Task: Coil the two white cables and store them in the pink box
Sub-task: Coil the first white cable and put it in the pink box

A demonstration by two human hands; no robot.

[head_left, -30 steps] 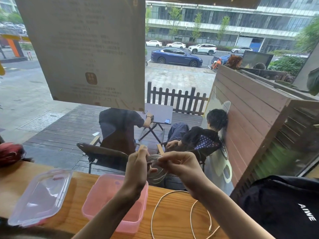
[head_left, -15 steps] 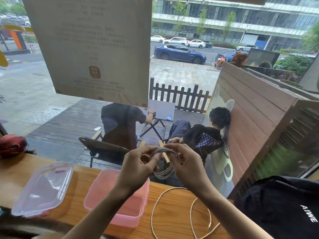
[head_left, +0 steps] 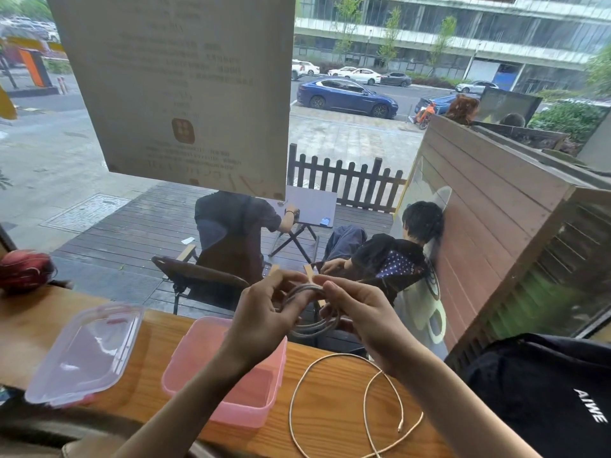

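Above the pink box (head_left: 205,368), a coiled white cable (head_left: 314,310) is pinched at its top between the left hand (head_left: 264,320) and right hand (head_left: 362,317), both closed on it. Right of the box, the second cable (head_left: 347,404) lies loose on the wooden counter (head_left: 145,375); left of it lies the clear lid (head_left: 86,352).

Wooden counter (head_left: 330,411) runs along a big window (head_left: 363,153). Paper notice (head_left: 178,87) stuck on the glass, upper left. Outside in daylight: dark wood deck (head_left: 132,233), two people seated on folding chairs by a small folding table (head_left: 310,206), dark picket fence (head_left: 344,180), slatted wooden partition (head_left: 489,206) at right. Beyond them a paved street, blue car (head_left: 347,97), glass-fronted building (head_left: 463,31).
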